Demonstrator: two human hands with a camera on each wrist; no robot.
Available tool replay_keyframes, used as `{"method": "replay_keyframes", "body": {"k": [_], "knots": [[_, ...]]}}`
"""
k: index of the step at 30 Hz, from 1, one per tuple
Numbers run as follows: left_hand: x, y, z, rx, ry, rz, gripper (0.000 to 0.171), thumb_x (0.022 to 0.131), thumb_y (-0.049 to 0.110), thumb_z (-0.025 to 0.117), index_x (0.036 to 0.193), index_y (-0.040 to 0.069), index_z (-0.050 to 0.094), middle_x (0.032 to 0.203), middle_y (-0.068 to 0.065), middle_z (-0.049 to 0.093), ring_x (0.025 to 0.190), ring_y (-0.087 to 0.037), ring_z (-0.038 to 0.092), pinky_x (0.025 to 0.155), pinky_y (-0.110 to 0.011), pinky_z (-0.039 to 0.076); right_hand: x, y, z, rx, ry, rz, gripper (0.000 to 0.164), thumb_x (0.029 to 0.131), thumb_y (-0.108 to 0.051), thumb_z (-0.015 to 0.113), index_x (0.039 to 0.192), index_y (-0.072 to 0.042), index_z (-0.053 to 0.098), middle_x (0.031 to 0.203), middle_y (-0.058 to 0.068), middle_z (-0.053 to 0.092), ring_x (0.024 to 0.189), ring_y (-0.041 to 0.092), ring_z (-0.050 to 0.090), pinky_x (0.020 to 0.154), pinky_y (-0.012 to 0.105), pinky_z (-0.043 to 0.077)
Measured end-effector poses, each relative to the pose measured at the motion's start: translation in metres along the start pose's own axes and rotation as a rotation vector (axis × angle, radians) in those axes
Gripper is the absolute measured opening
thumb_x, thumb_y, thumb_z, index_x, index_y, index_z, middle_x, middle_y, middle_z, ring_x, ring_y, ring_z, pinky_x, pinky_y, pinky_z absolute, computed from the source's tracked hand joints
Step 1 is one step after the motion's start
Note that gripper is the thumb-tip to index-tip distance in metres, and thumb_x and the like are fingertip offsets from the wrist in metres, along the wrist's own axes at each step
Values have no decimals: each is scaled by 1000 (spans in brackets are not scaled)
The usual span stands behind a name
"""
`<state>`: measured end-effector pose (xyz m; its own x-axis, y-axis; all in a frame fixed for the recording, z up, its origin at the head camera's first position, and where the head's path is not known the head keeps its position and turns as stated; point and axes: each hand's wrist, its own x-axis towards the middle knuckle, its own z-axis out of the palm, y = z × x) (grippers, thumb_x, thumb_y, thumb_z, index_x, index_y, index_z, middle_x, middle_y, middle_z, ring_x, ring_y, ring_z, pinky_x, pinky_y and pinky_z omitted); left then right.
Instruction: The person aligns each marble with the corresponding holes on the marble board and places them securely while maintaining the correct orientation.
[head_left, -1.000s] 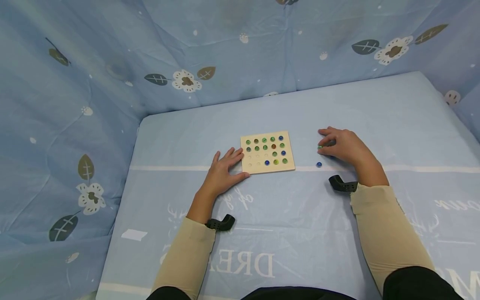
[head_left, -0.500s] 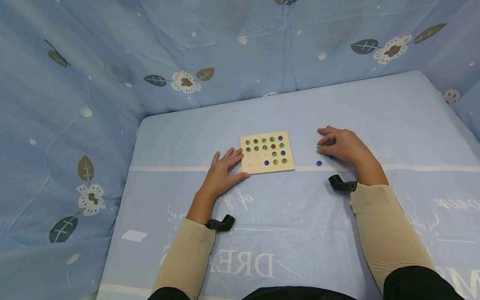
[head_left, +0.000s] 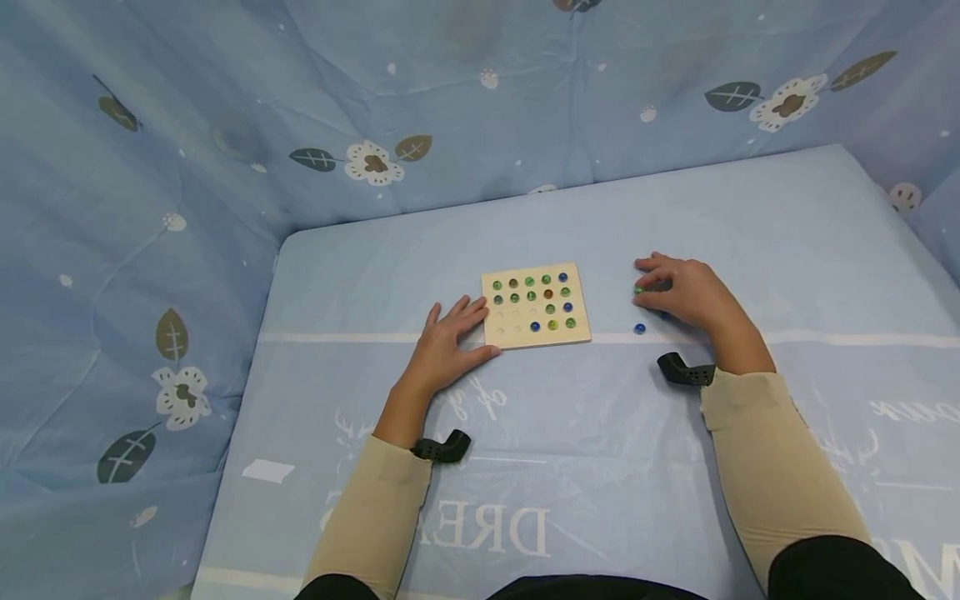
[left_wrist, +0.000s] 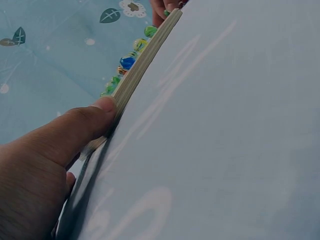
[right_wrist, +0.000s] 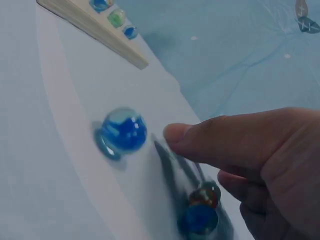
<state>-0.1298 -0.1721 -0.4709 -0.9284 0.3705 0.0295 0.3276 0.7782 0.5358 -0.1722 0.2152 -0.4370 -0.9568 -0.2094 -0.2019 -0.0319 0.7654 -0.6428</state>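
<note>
A pale wooden board (head_left: pixel 525 340) with rows of round hollows lies on the table; many hollows bear green, blue and brownish marbles. My left hand (head_left: pixel 446 346) rests at its left side with fingers spread, the thumb (left_wrist: pixel 105 105) touching its edge. To the right of the board, my right hand (head_left: pixel 686 287) pinches a green marble (head_left: pixel 637 291) between thumb and finger; in the right wrist view the thumb hides it. A loose blue marble (right_wrist: pixel 124 129) lies nearby. Another blue marble (right_wrist: pixel 201 219) and a brownish one (right_wrist: pixel 205 195) sit in the hand's shadow.
Light blue cloth printed with pale letters covers the table (head_left: pixel 480 400). Patterned blue fabric (head_left: pixel 480 108) hangs behind and at the sides. A white patch (head_left: pixel 267 471) shows at the left. Each wrist bears a black camera mount (head_left: pixel 442 447).
</note>
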Motion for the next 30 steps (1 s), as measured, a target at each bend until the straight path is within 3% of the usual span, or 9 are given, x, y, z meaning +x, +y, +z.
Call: {"method": "replay_keyframes", "body": {"k": [9,22,30], "knots": [[-1,0,-1,-23,-8,-21,75,83,50,75,147,22,48,156,13,38,150,-14,26,125,-46,0,0,-39,19,38,88,-118,34,86,-21,75,115,-3,73,152,10,46,149,28,28,120,55,23],[-1,-2,-1,-7,20,-1,74,83,51,75,146,22,50,155,12,39,149,-15,28,125,-48,3,13,-91,66,-29,45,-342,23,87,-19,74,105,-3,76,148,12,51,148,32,28,123,50,18],[-3,-1,1,1,2,-17,74,83,54,74,147,25,49,155,14,38,149,-15,27,125,-49,4,17,-102,83,-96,22,-382,24,89,-23,71,104,-4,76,149,12,49,149,32,25,123,52,16]]}}
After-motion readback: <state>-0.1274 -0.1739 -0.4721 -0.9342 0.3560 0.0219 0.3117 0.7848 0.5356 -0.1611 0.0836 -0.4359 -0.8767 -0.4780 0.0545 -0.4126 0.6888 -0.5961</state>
